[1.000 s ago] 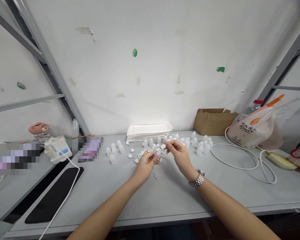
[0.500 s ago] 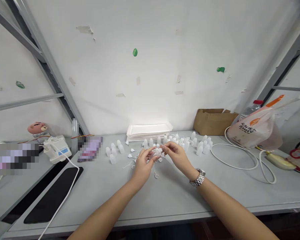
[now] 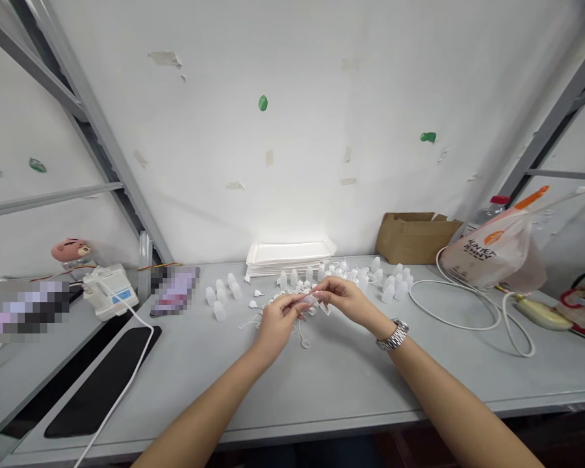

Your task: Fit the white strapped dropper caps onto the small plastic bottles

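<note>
Over the middle of the grey table, my left hand (image 3: 277, 325) is closed, thumb and fingers pinching a small translucent plastic bottle (image 3: 308, 299), mostly covered by the fingers. My right hand (image 3: 345, 299) meets it from the right, its fingertips pinched on the bottle's end, where a thin white strap (image 3: 324, 307) hangs down. Behind and under the hands lies a pile of white caps with looped straps; one strap ring (image 3: 305, 343) sticks out toward me. Loose white caps (image 3: 253, 303) lie left of the hands. Small bottles (image 3: 219, 311) stand to the left, and more bottles (image 3: 388, 294) to the right.
A stack of white trays (image 3: 292, 251) rests against the wall. Behind on the right are a cardboard box (image 3: 416, 239), a plastic bag (image 3: 492, 253) and a looped white cable (image 3: 455, 330). On the left lie a black pad (image 3: 102, 383) and a white device (image 3: 111, 292).
The bottle between my hands has tipped lower and is more hidden by my fingers. My right wrist has shifted slightly right, and the strap now hangs beside the right fingertips.
</note>
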`<control>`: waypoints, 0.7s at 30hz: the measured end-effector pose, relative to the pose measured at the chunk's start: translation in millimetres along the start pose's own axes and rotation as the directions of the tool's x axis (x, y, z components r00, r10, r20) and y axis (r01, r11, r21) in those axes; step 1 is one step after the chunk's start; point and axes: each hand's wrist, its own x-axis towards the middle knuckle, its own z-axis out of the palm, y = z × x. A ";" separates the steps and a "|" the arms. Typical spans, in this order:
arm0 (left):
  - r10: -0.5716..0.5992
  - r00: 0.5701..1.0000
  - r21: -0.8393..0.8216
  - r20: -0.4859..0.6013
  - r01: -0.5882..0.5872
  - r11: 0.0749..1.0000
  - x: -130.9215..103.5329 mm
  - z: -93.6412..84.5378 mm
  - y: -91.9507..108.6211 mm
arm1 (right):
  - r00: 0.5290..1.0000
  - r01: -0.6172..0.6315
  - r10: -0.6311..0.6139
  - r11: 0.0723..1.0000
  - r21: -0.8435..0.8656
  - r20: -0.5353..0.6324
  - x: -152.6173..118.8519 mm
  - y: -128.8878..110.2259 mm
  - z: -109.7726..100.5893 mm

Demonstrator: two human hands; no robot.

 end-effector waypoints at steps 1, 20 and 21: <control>-0.007 1.000 -0.011 0.001 0.007 1.000 0.1 0.3 0.2 | 1.000 0.010 -0.011 1.000 -0.029 -0.005 -0.1 1.1 0.1; 0.127 0.983 0.087 -0.130 -0.116 0.989 -3.9 3.9 -7.2 | 0.967 -0.154 0.123 0.980 -0.127 -0.222 -0.8 7.7 20.3; 0.102 0.988 0.051 -0.120 -0.096 0.994 -3.9 4.1 -6.5 | 0.970 -0.149 0.119 0.980 -0.129 -0.213 -0.4 6.8 18.4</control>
